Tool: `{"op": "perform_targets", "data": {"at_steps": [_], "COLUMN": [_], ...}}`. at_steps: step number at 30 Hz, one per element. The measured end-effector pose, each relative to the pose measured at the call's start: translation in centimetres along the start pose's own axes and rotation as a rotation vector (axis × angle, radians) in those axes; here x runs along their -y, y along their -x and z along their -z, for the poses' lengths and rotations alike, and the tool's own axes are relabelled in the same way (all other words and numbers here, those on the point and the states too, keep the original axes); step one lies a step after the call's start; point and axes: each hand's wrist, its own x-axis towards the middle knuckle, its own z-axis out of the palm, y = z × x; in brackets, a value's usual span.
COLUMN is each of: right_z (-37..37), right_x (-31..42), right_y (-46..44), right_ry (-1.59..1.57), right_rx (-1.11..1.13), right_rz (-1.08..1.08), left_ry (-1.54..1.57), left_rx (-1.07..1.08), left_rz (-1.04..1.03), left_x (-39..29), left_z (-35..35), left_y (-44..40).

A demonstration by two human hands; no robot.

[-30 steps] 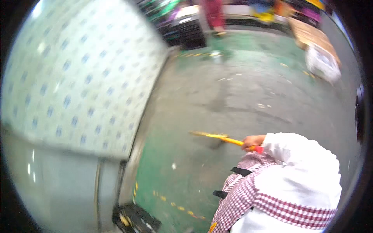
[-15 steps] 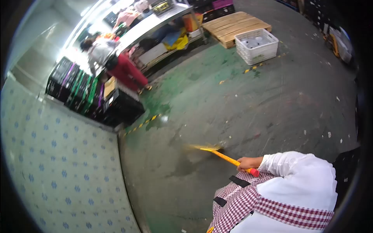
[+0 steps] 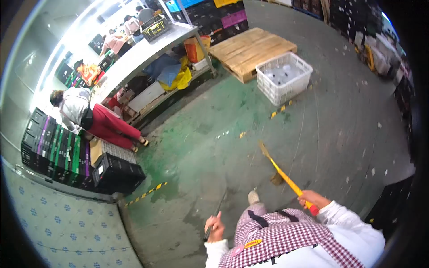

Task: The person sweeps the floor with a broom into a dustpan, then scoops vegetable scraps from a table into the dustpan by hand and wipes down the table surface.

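My right hand (image 3: 313, 199) is closed around the yellow handle of a broom (image 3: 289, 182), just above its red end cap. The broom slants away from me to the floor, and its far end looks brownish yellow. Lower in the view, my left hand (image 3: 215, 227) grips a thin dark stick (image 3: 220, 205) that points forward; its far end is blurred, so I cannot make out what it belongs to. Between the hands are my checked apron (image 3: 286, 239) and one light shoe (image 3: 253, 197).
A white crate (image 3: 283, 85) holding items stands by a wooden pallet (image 3: 252, 51). Black crates (image 3: 118, 174) are stacked at left, where a person in red trousers (image 3: 109, 123) bends beside a metal table (image 3: 134, 58). A patterned panel (image 3: 67, 228) borders the lower left.
My left hand with the dark stick has come into view. The broom has swung to the right and its head is less blurred. My view has shifted, showing more of the table and other people.
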Motion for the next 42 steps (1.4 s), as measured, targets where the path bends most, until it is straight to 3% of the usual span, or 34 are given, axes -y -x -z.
{"op": "perform_targets", "data": {"at_steps": [1, 2, 4, 6, 8, 11, 12, 16, 17, 18, 19, 20, 27, 31, 35, 42], "right_z": [0.1, 0.0, -0.7, -0.8, -1.2, -1.4, -1.3, 1.3, 0.4, -0.1, -0.6, -1.6, -3.6, -4.9, -6.4, -6.1], "right_x": [1.8, 3.5, 6.7, 8.4, 11.5, 16.9, 19.4, 30.7, 34.6, 38.2, 42.3, 46.1, 64.1, 71.4, 79.5, 88.8], "right_y": [-0.1, -0.4, 0.3, -1.0, -2.7, -7.8, -9.5, -19.7, -20.3, -20.0, -20.9, -21.0, -27.2, -32.6, -34.4, -38.5], "right_ry": [-0.053, -0.108, -0.117, -0.129, -0.216, -0.354, -0.406, -0.283, -0.104, -0.109, -0.305, -0.251, -0.611, -0.566, -0.515, -0.596], "right_rx": [0.024, 0.064, 0.059, 0.051, 0.004, 0.006, -0.036, 0.007, 0.035, 0.012, 0.095, 0.067, 0.136, -0.002, -0.166, -0.288], "right_rz": [0.029, 0.051, 0.154, 0.168, 0.119, 0.086, 0.102, 0.085, 0.289, 0.251, 0.143, 0.161, 0.154, 0.251, 0.333, 0.262], "left_ry": [-0.159, -0.741, -0.999, -1.177, -1.250, -1.409, -1.402, -1.402, -1.422, -1.430, -1.564, -1.553, -1.830, -1.939, -1.857, -1.469], "left_rx": [-0.073, -0.162, -0.309, -0.416, -0.384, -0.436, -0.415, -0.419, -0.412, -0.429, -0.403, -0.420, -0.481, -0.542, -0.545, -0.553], "left_rz": [0.012, -0.102, 0.101, 0.251, 0.447, 0.478, 0.449, 0.673, 0.683, 0.701, 0.714, 0.720, 0.577, 0.459, 0.461, 0.373], "left_x": [4.2, 10.2, 16.3, 20.8, 23.6, 28.5, 29.5, 31.5, 32.4, 33.5, 34.4, 35.2, 37.0, 36.2, 34.0, 33.7], "left_z": [-1.1, -2.2, -3.6, -5.3, -7.1, -10.3, -11.1, -15.3, -16.9, -18.5, -19.8, -21.2, -30.0, -35.5, -40.4, -47.0], "left_y": [-6.5, -11.8, -20.0, -25.7, -31.1, -39.0, -41.6, -52.9, -54.9, -56.5, -58.4, -60.0, -72.6, -83.3, -94.8, -112.9]}}
